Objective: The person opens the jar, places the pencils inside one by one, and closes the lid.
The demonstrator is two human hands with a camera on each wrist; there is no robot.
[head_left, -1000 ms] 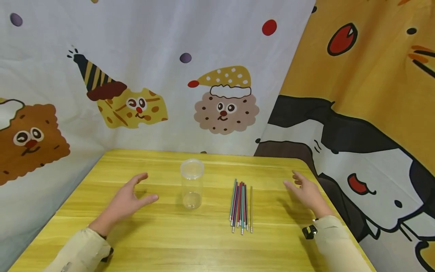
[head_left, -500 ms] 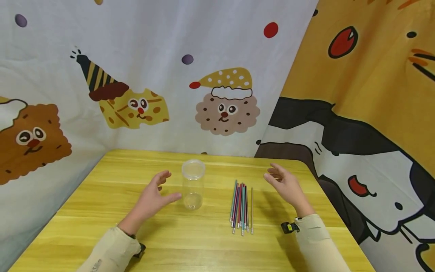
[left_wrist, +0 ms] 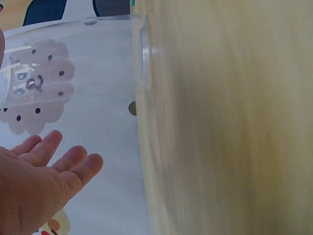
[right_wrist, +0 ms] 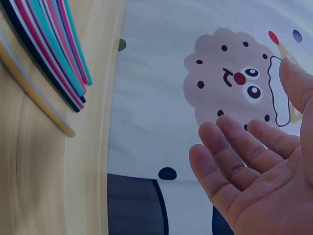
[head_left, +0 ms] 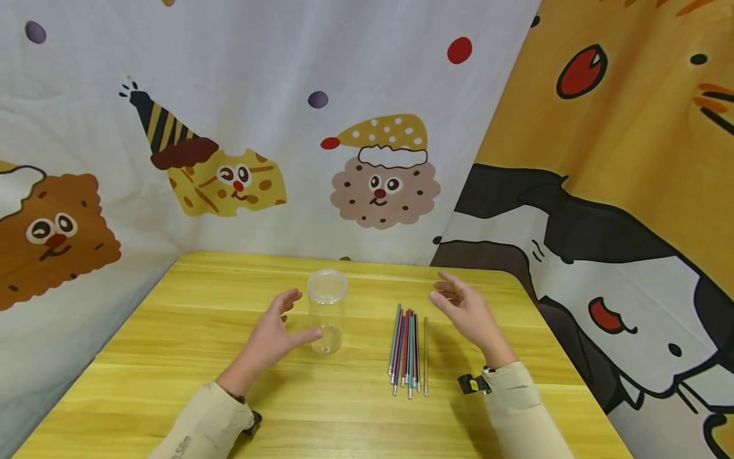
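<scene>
Clear plastic cylindrical jar [head_left: 329,311] upright on the yellow wood-grain desk [head_left: 344,411], thin multicoloured pencils [head_left: 409,350] loose to its right. Left hand [head_left: 274,335]: grip wide, nothing held, thumb overlapping the jar from where I stand, contact unclear. Right hand [head_left: 471,317]: fingers loosely spread, nothing held, near the pencils. Jar looks light, could tip if thumb-bumped; pencils could scatter if brushed.
</scene>
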